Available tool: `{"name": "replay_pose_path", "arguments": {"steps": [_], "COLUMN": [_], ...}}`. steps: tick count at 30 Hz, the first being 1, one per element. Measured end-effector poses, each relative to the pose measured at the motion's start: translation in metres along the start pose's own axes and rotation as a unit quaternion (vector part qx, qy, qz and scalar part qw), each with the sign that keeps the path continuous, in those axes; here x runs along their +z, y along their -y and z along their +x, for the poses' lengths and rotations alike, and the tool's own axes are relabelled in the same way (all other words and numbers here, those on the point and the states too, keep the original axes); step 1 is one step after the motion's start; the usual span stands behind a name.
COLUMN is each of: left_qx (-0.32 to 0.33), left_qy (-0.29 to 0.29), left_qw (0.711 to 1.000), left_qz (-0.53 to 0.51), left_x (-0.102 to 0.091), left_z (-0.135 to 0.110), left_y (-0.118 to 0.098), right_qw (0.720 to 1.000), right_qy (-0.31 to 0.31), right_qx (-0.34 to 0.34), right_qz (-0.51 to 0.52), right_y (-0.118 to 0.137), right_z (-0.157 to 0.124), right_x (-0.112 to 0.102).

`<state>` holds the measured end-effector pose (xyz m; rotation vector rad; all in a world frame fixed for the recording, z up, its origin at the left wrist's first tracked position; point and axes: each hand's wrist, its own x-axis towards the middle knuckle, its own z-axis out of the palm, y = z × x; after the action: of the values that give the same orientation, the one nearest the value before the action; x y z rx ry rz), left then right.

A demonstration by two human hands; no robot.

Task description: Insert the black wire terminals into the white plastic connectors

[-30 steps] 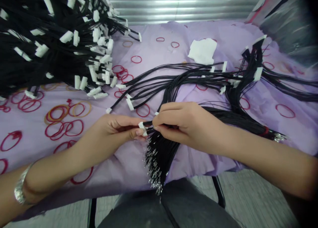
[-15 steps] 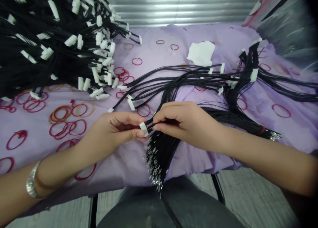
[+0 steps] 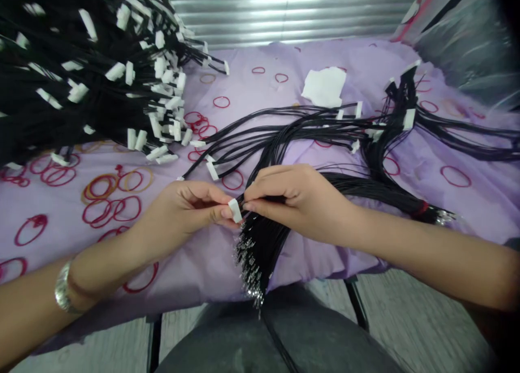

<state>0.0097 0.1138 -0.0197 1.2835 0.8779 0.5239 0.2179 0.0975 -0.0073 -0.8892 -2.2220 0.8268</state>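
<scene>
Between the thumb and fingers of my left hand [image 3: 197, 208] is a small white connector housing [image 3: 234, 210]. My right hand [image 3: 290, 194] pinches a thin black wire close to the housing's right side; the wire's tip is hidden by the fingers and housing. Beneath both hands a bundle of black wires [image 3: 264, 237] with bare silvery terminals [image 3: 249, 270] hangs toward the table's front edge. Behind the hands lie finished-looking wires with white connectors [image 3: 212, 169] on their ends.
A large heap of black wires with white connectors [image 3: 117, 71] fills the left back. Red rubber bands [image 3: 111, 210] are scattered over the purple cloth [image 3: 195, 275]. A torn white paper piece [image 3: 325, 86] lies at the back. Another tied wire bundle [image 3: 377, 191] lies right.
My right hand has shifted slightly left, closer to the white connector housing. My left hand keeps its pinch on the housing. The view has shifted a little.
</scene>
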Motion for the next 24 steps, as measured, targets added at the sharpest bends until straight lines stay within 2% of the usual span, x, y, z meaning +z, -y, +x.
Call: {"name": "replay_pose_path", "arguments": {"steps": [5,8,11,15,20,22,24], "left_qx": [-0.016,-0.008,0.006,0.062,0.083,0.076,0.067], "left_qy": [-0.001,0.003,-0.05,-0.102,-0.152,-0.162,-0.147], "left_qw": [1.0,1.0,0.998,0.991,0.985,0.984,0.987], "left_qz": [0.012,-0.016,-0.043,-0.064,-0.009,-0.001,0.013], "left_x": [-0.003,-0.002,0.005,0.013,0.008,0.003,-0.002], "left_z": [0.002,0.003,0.002,-0.001,0.001,0.004,0.007], "left_y": [0.003,0.005,0.004,-0.005,-0.009,-0.007,-0.005], "right_qw": [0.999,0.999,0.996,0.988,0.954,0.945,0.938], "right_qy": [-0.015,-0.021,-0.043,-0.064,-0.111,-0.082,-0.015], "right_qx": [0.018,0.03,0.027,-0.012,-0.07,-0.1,-0.104], "right_qz": [-0.022,-0.038,-0.07,-0.143,-0.271,-0.301,-0.33], "right_y": [0.003,0.002,-0.001,0.0,0.006,0.007,0.005], "right_z": [-0.001,0.0,0.002,0.002,-0.004,-0.006,-0.007], "right_x": [0.001,0.002,0.002,0.004,0.002,0.002,0.003]}}
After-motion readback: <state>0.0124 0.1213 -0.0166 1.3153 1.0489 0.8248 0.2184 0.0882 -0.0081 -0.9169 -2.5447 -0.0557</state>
